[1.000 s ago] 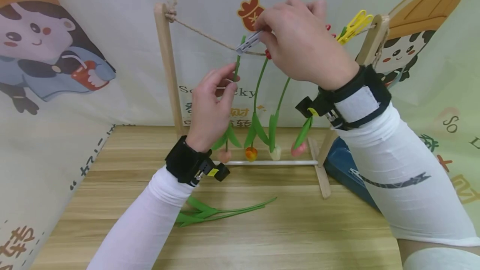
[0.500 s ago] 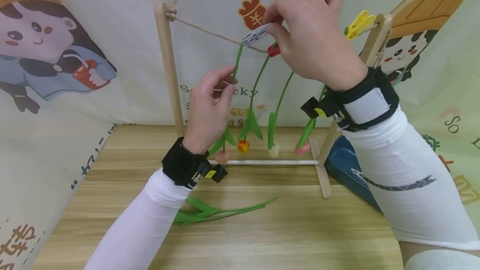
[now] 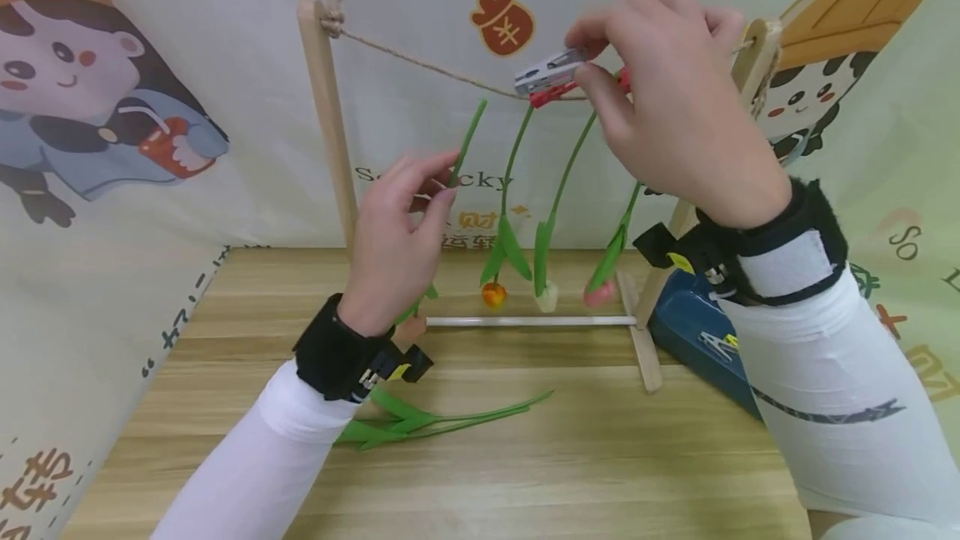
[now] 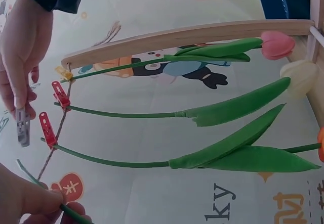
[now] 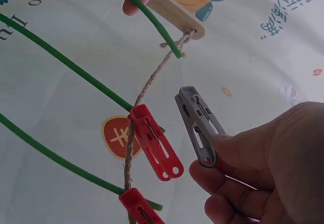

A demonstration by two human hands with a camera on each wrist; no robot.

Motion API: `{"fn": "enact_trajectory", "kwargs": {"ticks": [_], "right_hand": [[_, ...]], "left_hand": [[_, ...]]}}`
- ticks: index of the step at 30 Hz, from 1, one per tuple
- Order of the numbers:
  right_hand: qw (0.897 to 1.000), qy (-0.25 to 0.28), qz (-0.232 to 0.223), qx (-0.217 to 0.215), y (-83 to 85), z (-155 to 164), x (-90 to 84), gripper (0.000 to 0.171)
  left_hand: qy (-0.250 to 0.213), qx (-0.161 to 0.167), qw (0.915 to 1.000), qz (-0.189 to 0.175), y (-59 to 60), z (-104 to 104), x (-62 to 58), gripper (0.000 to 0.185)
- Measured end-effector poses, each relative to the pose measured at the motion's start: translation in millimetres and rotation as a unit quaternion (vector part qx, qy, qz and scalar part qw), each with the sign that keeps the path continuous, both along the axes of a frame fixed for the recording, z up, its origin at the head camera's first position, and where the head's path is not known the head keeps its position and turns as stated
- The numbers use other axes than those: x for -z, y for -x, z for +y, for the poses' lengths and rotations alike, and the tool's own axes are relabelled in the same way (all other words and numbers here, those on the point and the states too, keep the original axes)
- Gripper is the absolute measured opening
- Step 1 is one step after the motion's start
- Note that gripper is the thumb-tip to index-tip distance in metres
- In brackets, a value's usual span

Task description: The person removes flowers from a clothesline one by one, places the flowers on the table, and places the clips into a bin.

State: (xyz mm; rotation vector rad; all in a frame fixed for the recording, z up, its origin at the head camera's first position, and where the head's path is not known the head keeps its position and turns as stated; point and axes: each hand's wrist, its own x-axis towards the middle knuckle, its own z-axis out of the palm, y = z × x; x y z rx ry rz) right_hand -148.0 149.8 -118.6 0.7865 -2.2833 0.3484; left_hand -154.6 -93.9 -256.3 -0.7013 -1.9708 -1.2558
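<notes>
While right hand [image 3: 675,123] pinches the grey clothespin [image 3: 550,72] clear of the twine [image 3: 420,65], left hand [image 3: 397,240] fingers grip the freed tulip stem [image 3: 467,140], open air beside the left post [image 3: 326,123].

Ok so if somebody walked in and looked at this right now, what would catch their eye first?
Probably the right hand up at the twine line, pinching a grey clothespin clear of it. Just below, the left hand pinches a loose green stem that no peg holds. Beside them, three artificial tulips hang head-down from red pegs on the wooden rack.
</notes>
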Motion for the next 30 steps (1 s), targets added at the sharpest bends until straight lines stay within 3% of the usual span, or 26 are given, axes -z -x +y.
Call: {"fn": "enact_trajectory", "kwargs": {"ticks": [9,16,24,30], "right_hand": [[0.999,0.027,-0.022,-0.014,-18.5,34.4,34.2,0.029],[0.998,0.054,-0.043,-0.007,-29.8,66.6,67.3,0.031],[0.992,0.077,-0.091,0.048,-33.2,108.3,108.5,0.033],[0.984,0.082,-0.127,0.097,-30.2,136.5,137.2,0.030]], "left_hand": [[0.082,-0.014,0.9965,0.011,-25.2,-10.3,7.5,0.035],[0.152,-0.025,0.9880,-0.003,-43.6,-17.8,19.9,0.037],[0.219,-0.040,0.9750,-0.001,-61.5,-22.2,39.6,0.039],[0.244,-0.031,0.9692,0.005,-69.6,-21.0,57.9,0.038]]}}
